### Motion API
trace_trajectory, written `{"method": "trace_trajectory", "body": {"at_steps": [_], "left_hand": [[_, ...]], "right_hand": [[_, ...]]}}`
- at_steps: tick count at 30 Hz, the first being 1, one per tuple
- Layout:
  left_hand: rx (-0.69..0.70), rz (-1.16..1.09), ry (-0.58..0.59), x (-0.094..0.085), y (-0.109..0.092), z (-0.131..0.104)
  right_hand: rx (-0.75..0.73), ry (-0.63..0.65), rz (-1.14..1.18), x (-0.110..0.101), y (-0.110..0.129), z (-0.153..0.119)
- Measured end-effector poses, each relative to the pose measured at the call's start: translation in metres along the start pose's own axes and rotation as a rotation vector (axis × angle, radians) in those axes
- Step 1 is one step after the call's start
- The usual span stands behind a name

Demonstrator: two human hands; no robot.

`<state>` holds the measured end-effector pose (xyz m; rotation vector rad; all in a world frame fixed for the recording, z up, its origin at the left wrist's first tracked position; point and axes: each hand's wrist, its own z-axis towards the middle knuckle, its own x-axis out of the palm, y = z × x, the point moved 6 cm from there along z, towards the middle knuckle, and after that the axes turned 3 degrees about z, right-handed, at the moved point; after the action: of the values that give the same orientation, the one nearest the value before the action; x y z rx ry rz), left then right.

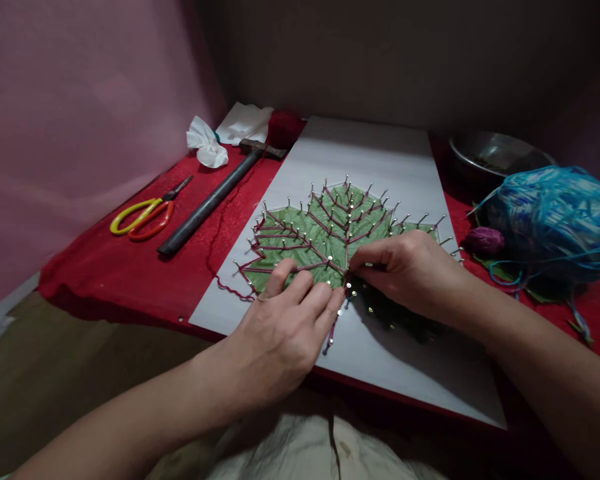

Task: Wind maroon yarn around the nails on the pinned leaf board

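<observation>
A green leaf point(325, 230) lies on a white board point(375, 143), ringed and lined by many nails with dark red yarn strung between them. My left hand point(295, 320) rests over the leaf's lower left part, fingers bent and their tips down near the central nails. My right hand point(410, 273) is pinched at the base of the leaf's middle vein; what lies between its fingertips is too small to make out. From beside my left hand, a loose red strand point(230, 290) trails off the board's left edge.
Scissors point(153, 212), a hammer point(215, 200), crumpled white tissue point(207, 143) and a red yarn ball point(284, 128) are left on red cloth. Right: a metal bowl point(500, 152), blue yarn point(560, 217) and a small purple ball point(484, 240). Upright nails stand around both hands.
</observation>
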<state>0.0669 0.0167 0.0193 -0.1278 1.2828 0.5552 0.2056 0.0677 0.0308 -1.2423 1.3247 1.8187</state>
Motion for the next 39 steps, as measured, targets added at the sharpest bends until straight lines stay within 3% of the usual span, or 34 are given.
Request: {"method": "trace_trajectory", "body": {"at_steps": [7,15,20,25,29,34,39], "left_hand": [[-0.022,0.013,0.029,0.0,0.0,-0.001],[-0.135,-0.046,0.029,0.003,-0.001,-0.005],[-0.272,-0.098,-0.12,-0.001,0.0,-0.011],[-0.318,-0.176,-0.238,-0.006,-0.005,-0.021],[-0.397,-0.288,-0.454,-0.019,-0.006,-0.038],[-0.386,-0.374,-0.412,-0.01,-0.009,-0.048],[-0.399,-0.381,-0.447,-0.003,-0.01,-0.05]], "right_hand": [[-0.053,-0.016,0.133,-0.002,-0.002,-0.002],[0.016,-0.04,0.223,-0.004,-0.004,-0.005],[-0.011,-0.057,0.202,-0.004,-0.002,-0.006],[-0.01,-0.051,0.216,-0.003,-0.003,-0.006],[-0.029,-0.063,0.225,-0.003,-0.003,-0.007],[-0.028,-0.065,0.209,-0.001,-0.002,-0.008],[-0.054,-0.083,0.175,-0.003,-0.002,-0.009]]}}
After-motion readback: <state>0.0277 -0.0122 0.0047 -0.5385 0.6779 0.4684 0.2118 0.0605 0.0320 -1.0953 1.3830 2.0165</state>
